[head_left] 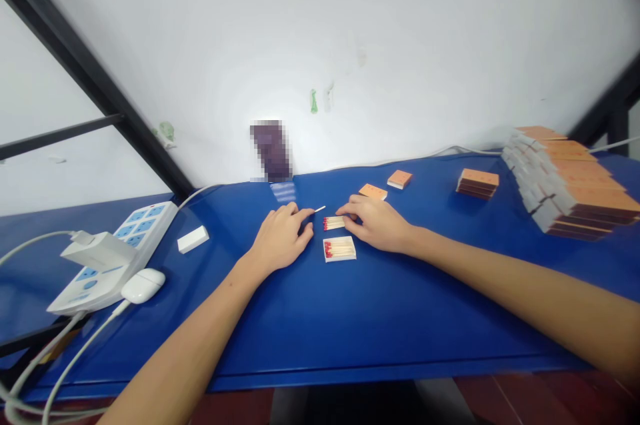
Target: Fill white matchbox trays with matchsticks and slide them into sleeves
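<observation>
Resting on the blue table, my left hand [283,238] has its thumb and index finger apart. The index fingertip is at the end of a single matchstick [321,209]. My right hand [377,221] has its fingers closed around the tail ends of a small row of red-headed matches [333,223], heads pointing left. Just in front of that row lies an open white matchbox tray [341,257] with several matches in it, heads also to the left. Behind my right hand is an orange matchbox cover [373,192], partly hidden by the hand.
Another orange matchbox [400,179] lies farther back. Rightward are a short stack [477,183] and a large pile of matchboxes [575,178]. On the left are a white block [193,239], a power strip [150,231] with cables, and a white case [143,285]. A pixelated dark object [274,151] leans against the wall.
</observation>
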Available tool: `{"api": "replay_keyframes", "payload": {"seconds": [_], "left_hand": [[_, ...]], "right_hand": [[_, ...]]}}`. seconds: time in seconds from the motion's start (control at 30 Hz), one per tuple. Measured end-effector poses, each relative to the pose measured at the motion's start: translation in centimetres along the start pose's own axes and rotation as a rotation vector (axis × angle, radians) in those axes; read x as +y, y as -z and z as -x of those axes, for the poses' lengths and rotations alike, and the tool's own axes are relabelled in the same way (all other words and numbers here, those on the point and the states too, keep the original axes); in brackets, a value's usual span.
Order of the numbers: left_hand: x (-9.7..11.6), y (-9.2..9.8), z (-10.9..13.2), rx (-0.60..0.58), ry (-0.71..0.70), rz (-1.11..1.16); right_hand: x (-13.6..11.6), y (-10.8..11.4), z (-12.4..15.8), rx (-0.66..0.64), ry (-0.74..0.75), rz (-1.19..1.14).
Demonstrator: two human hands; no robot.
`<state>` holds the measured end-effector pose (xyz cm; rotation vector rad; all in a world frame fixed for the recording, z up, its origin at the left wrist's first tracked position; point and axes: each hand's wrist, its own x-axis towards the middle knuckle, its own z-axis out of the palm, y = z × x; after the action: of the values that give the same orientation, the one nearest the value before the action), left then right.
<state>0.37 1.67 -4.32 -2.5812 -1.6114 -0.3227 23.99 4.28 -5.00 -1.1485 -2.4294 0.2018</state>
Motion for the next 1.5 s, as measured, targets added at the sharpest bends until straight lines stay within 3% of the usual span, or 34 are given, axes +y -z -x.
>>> {"api": "replay_keyframes", "payload": {"seconds": [0.3,0.47,0.67,1.0,1.5], "left_hand": [[0.4,0.2,0.0,0.091,0.134,-0.017],[1.0,0.5,-0.1,0.056,0.019,0.101],[1.4,0.2,-0.2,0.002,0.016,0.262],[1.5,0.3,-0.7,-0.048,-0.046,0.190],[2.1,0.4,-0.9,0.037,-0.054,0.201]], "right_hand": [[0.0,0.0,0.0,0.004,-0.060,0.004],[0.1,-0.1,0.0,-0.004,-0.070,-0.011],[0.2,-0.2,-0.1,0.013,-0.053,-0.014],[0.4,0.1,0.0,-0.023,0.038,-0.083],[0.6,-0.1,-0.2,-0.047,0.138,-0.137]]}}
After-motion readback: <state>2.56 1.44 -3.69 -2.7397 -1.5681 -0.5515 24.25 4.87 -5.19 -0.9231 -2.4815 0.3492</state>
